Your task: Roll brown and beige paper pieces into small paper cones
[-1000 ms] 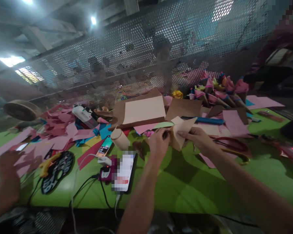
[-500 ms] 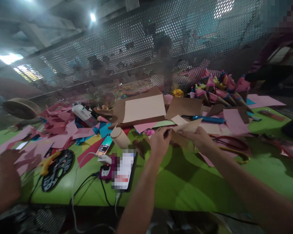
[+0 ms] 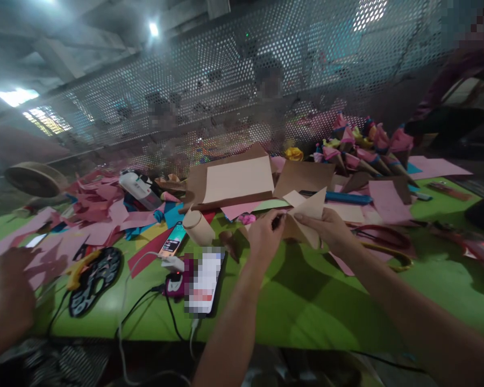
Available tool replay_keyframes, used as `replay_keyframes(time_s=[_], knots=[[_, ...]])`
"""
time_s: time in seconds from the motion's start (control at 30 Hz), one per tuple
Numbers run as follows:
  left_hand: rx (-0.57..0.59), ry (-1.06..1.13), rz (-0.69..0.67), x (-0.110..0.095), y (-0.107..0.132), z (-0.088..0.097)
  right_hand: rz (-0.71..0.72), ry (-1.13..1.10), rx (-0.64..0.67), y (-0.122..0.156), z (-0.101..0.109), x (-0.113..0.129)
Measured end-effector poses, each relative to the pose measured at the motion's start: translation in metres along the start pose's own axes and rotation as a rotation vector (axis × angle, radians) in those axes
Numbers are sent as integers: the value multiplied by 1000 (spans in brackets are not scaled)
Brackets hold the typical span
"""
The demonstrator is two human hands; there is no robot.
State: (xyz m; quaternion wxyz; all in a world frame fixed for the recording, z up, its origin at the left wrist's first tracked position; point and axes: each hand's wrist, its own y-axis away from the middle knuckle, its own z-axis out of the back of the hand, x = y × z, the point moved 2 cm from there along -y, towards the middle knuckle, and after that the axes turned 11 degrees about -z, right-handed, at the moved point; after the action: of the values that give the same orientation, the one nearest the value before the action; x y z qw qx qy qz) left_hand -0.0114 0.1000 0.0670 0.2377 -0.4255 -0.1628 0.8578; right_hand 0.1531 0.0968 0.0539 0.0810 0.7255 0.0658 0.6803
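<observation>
A folded sheet of tan paper point(image 3: 310, 210) is held above the table between my two hands. My left hand point(image 3: 265, 236) pinches its narrow left end; the fingertips are curled and partly hidden. On the other side, my right hand point(image 3: 326, 224) grips the sheet with the thumb laid along its near face. Part of the sheet stands up as a pointed flap. Just behind it are a small tan piece point(image 3: 294, 198) and a blue cutter point(image 3: 348, 198). A pink crumpled paper bit point(image 3: 247, 219) lies beyond my left hand.
Brown paper point(image 3: 304, 179) and paper cones with pink tops point(image 3: 371, 145) stand at the back. Scissors with red handles point(image 3: 381, 243) lie right. Phones point(image 3: 205, 282), cables and a tape roll point(image 3: 197, 227) are left. Another person's hand point(image 3: 12, 285) is far left.
The tan paper has turned in my fingers: its flap now rises more steeply and its lower edge shows further down. Both hands stay in nearly the same place.
</observation>
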Motion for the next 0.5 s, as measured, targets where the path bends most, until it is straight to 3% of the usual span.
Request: replay_keyframes(time_s=[0.2,0.5], knots=[[-10,-33,15,-1,0,-3,-64,3,9,2,-4,-1],[-49,95,61,2,0,-6,-54,-5,50,1,-7,-6]])
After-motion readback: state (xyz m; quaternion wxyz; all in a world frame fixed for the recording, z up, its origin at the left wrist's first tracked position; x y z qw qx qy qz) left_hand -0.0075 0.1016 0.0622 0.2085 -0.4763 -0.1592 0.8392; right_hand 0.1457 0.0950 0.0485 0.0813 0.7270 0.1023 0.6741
